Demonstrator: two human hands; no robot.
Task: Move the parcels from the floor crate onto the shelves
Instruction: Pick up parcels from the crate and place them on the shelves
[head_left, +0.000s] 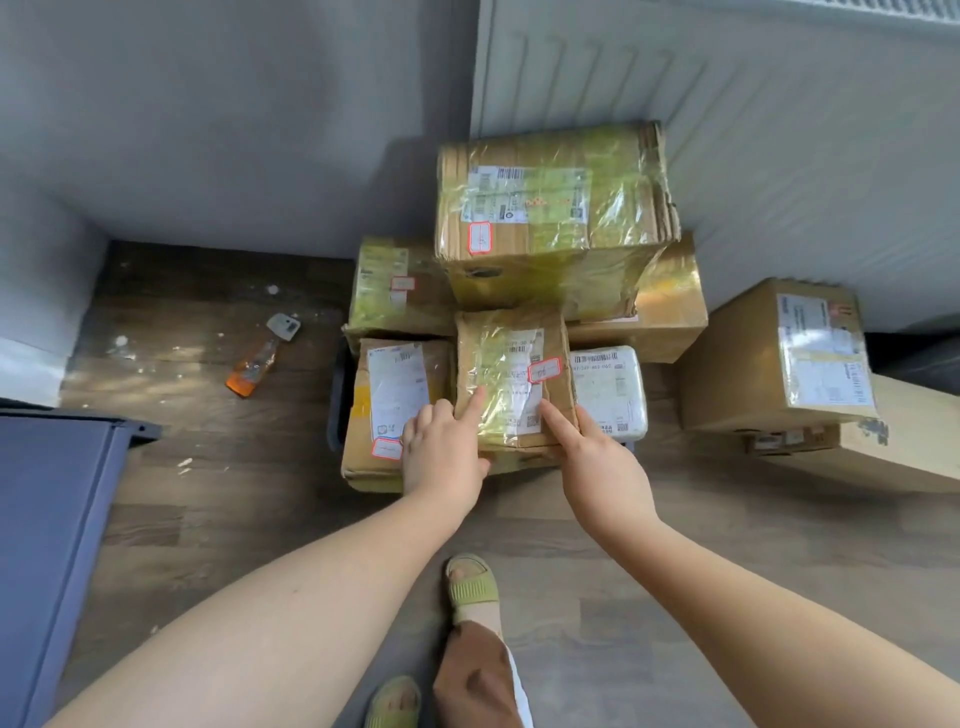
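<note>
At the left edge of the wooden floor (218, 499), part of a grey-blue metal shelf unit (52, 519) is being shown, and near it an orange-handled scraper (260, 358) is lying among white specks. Further right, a dark plastic floor crate (336, 395) is being hidden almost wholly by the stacked brown cardboard parcels. A flat cardboard parcel with a white label (387, 410) is being touched along its right side by the left hand (441, 457), whose forefinger is being stretched out onto the small tape-wrapped cardboard parcel (514, 374) at the middle of the stack. The same small parcel is being pressed from the right by the right hand (597, 467), fingers apart, not clamped. Behind it, a large tape-wrapped cardboard box (550, 218) is being carried on top. A white plastic-wrapped packet (608, 389) is lying just beside the small parcel. Well apart, a labelled cardboard box (779, 358) is resting near the floor's right edge.
</note>
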